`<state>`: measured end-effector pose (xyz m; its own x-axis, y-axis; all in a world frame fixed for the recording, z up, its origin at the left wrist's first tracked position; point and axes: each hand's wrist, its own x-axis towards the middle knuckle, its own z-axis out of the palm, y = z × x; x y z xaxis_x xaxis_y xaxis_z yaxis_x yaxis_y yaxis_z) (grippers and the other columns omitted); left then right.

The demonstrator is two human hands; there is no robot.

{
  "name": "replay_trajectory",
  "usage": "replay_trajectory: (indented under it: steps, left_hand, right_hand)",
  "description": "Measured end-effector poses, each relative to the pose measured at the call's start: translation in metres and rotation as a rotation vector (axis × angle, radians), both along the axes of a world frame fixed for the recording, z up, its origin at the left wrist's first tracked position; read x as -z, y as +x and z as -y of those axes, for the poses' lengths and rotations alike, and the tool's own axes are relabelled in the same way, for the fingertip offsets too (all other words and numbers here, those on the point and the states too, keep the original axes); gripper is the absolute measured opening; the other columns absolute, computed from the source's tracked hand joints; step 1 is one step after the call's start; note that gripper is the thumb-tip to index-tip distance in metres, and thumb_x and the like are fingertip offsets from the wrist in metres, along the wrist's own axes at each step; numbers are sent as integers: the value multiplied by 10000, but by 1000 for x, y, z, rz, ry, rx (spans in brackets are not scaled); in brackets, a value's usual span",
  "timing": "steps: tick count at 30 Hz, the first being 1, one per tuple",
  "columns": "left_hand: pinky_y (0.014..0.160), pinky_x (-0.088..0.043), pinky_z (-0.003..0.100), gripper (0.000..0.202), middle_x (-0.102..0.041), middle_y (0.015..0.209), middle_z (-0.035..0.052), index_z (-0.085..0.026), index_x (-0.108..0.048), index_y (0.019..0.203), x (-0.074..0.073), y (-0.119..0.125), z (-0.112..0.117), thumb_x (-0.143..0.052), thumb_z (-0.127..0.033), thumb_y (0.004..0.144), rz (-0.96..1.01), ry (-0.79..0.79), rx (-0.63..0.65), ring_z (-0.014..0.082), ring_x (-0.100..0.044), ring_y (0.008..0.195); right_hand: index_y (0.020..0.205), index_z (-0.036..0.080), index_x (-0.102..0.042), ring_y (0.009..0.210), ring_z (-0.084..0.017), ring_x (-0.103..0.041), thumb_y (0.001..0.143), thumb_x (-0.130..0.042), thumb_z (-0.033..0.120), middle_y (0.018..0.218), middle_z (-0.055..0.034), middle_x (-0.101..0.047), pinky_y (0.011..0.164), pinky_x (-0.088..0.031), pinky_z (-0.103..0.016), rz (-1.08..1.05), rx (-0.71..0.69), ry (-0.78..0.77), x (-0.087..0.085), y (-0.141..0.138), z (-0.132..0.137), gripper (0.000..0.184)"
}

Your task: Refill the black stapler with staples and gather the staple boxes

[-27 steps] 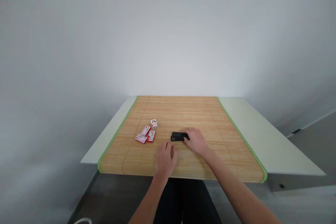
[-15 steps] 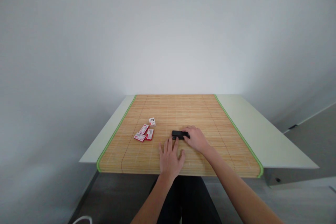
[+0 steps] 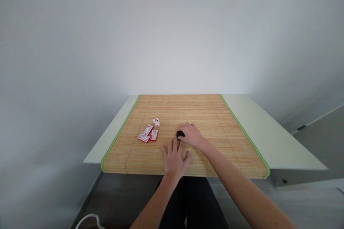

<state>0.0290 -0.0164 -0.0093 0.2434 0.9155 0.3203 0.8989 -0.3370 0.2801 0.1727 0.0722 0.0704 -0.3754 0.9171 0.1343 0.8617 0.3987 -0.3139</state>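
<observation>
A black stapler (image 3: 180,134) lies crosswise on the bamboo mat, most of it covered by my right hand (image 3: 191,135). That hand is closed over the stapler, thumb on the near side and fingers on the far side. My left hand (image 3: 175,159) lies on the mat with its fingers spread and holds nothing. Its fingertips reach the stapler's near left end; whether they touch it I cannot tell. To the left lie three flat red-and-white boxes, a far one (image 3: 148,129), a near left one (image 3: 144,137) and a right one (image 3: 153,135).
Behind the flat boxes stands a small white box (image 3: 156,122) with red marks. The bamboo mat (image 3: 185,109) has green edging and covers the middle of a white table (image 3: 279,143). A wall (image 3: 177,43) rises behind the table. At lower left is a white cable (image 3: 90,216).
My right hand has slid left along the stapler and now covers more of it. My left hand has hardly moved. The view has tilted slightly.
</observation>
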Motion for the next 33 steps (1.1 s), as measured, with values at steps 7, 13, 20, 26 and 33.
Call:
replay_trajectory:
  steps: [7,13,20,26,33]
  left_hand:
    - [1194,-40,768,700,-337,1656,79,-333,-338,1592,-2,1,-1,-553,-477,942,18,-13,-6,429,-285,1492]
    - [1207,-65,751,715,-316,1666,72,-336,-336,1593,-3,1,-1,-573,-456,929,24,-9,-13,412,-291,1491]
    - [1204,-96,752,735,-332,1660,60,-353,-332,1594,0,3,0,-596,-431,912,55,12,-21,412,-285,1491]
    - [1182,-68,786,713,-331,1661,45,-369,-329,1592,1,7,-8,-571,-396,922,56,10,-45,420,-310,1470]
    - [1175,-48,792,687,-302,1674,47,-364,-355,1580,0,10,-30,-560,-391,925,52,-3,-34,427,-312,1465]
  right_hand:
    - [989,230,-741,1066,-256,-620,812,-766,271,1055,-59,-725,954,-406,-344,-50,-80,-79,-35,29,-14,183]
    - [1127,241,-703,867,-190,-655,886,-674,346,1126,-65,-716,824,-509,-319,-268,51,-33,-32,102,16,264]
    - [1221,246,-696,913,-247,-688,890,-618,470,1124,-112,-730,770,-576,-378,-525,322,-121,39,158,52,407]
    - [1311,224,-661,892,-241,-681,894,-598,538,1008,-85,-733,808,-568,-383,-644,436,-26,82,155,50,525]
    - [1321,202,-664,836,-235,-665,889,-587,608,980,-79,-731,805,-556,-377,-718,499,7,85,149,38,598]
